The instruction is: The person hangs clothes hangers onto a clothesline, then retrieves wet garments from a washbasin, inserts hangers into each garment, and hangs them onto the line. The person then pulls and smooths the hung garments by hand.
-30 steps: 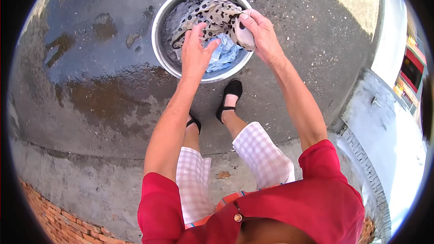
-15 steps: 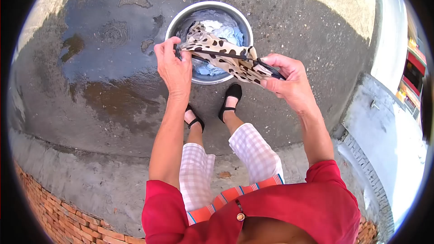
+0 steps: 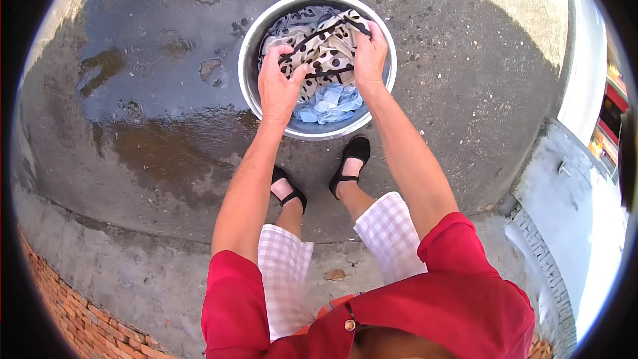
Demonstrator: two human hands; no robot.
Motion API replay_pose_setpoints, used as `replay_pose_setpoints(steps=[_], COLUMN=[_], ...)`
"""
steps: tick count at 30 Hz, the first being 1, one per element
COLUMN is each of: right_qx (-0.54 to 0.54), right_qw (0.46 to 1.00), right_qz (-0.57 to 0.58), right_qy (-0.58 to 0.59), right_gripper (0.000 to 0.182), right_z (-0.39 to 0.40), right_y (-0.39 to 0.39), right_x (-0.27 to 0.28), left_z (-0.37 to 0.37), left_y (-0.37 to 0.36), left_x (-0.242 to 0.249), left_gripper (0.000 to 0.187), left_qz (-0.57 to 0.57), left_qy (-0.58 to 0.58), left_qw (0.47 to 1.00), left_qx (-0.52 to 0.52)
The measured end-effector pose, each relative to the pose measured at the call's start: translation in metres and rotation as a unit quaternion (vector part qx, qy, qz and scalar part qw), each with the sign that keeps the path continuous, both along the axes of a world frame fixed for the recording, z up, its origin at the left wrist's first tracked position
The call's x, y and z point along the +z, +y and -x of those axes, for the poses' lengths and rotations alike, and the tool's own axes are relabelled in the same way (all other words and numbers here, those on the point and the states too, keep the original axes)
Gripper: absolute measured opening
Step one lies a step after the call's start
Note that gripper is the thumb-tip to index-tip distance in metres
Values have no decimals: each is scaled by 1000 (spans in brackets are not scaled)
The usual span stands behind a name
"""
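A spotted cream garment with black trim stretches between my two hands, low over a round metal basin. My left hand grips its left side, thumb and fingers closed on the cloth. Its right edge, with the black trim, is pinched in my right hand. Light blue cloth lies in the basin in front of the garment. Dark patterned cloth shows at the basin's back. How deep the spotted garment sits in the basin is partly hidden by its folds.
Wet, puddled concrete spreads to the left of the basin. My feet in black shoes stand just before it. A brick surface runs along the lower left, and a pale concrete ledge rises at right.
Both hands have gone forward and down with the spotted garment, from above the basin's near side into its opening. They are closer together, and the cloth is bunched more loosely.
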State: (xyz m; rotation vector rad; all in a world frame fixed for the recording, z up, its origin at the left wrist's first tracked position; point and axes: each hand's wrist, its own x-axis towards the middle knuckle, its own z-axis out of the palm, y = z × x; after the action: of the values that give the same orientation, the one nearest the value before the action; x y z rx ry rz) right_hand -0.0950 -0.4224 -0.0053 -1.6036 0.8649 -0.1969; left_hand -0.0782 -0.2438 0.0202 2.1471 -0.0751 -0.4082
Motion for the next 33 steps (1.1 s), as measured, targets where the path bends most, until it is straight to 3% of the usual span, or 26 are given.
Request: replay_pose_setpoints(steps=[1, 2, 4, 5, 8, 9, 12, 15, 16, 19, 22, 23, 25, 26, 27, 30, 31, 33], right_qx=[106, 209, 320, 367, 399, 390, 390, 217, 216, 202, 206, 202, 239, 257, 236, 288, 290, 300], right_qw=[987, 948, 878, 850, 830, 825, 893, 955, 964, 971, 970, 970, 965, 962, 961, 948, 948, 951], right_qz=[114, 225, 327, 336, 351, 376, 202, -21, 8, -48, -91, -111, -93, -81, -140, -124, -124, -57], right_qy=[42, 80, 140, 173, 166, 162, 104, 199, 155, 114, 88, 77, 63, 53, 34, 49, 28, 53], right_gripper=[23, 27, 38, 41, 47, 39, 29, 26, 25, 27, 28, 28, 28, 28, 29, 31, 32, 32], right_z=[4, 5, 14, 14, 9, 4, -6, -2, 5, 26, 34, 36, 40, 39, 41, 39, 40, 37], right_y=[6, 11, 23, 24, 17, 16, -25, -36, -35, -37, -38, -38, -38, -39, -41, -42, -40, -40], right_x=[-20, -39, -62, -73, -104, -109, -109, 17, 68, 197, 310, 348, 418, 450, 460, 528, 541, 577], left_z=[4, 9, 16, 21, 32, 31, 15, 13, 17, 23, 22, 29, 25, 24, 21, 19, 26, 23], left_y=[3, 3, 1, 0, 9, 8, 26, 38, 39, 36, 31, 42, 39, 39, 44, 42, 43, 43], left_x=[-25, -50, -78, -92, -126, -124, -72, 17, 50, 160, 292, 301, 384, 421, 436, 503, 519, 538], left_gripper=[38, 36, 32, 33, 42, 41, 29, 14, 12, 8, 9, 9, 11, 12, 12, 9, 8, 7], left_qz=[-84, -118, -188, -218, -272, -282, -221, -34, 52, 132, 100, 58, 30, 17, 39, 107, 147, 226], left_qy=[-38, -6, 64, 67, 84, 78, 142, 158, 145, 183, 229, 186, 180, 174, 135, 49, 76, 54], left_qw=[994, 991, 978, 971, 951, 948, 965, 981, 978, 946, 945, 966, 970, 972, 977, 976, 968, 957], left_qx=[-63, -61, -56, -67, -119, -121, -12, 108, 142, 231, 210, 168, 159, 155, 160, 183, 189, 173])
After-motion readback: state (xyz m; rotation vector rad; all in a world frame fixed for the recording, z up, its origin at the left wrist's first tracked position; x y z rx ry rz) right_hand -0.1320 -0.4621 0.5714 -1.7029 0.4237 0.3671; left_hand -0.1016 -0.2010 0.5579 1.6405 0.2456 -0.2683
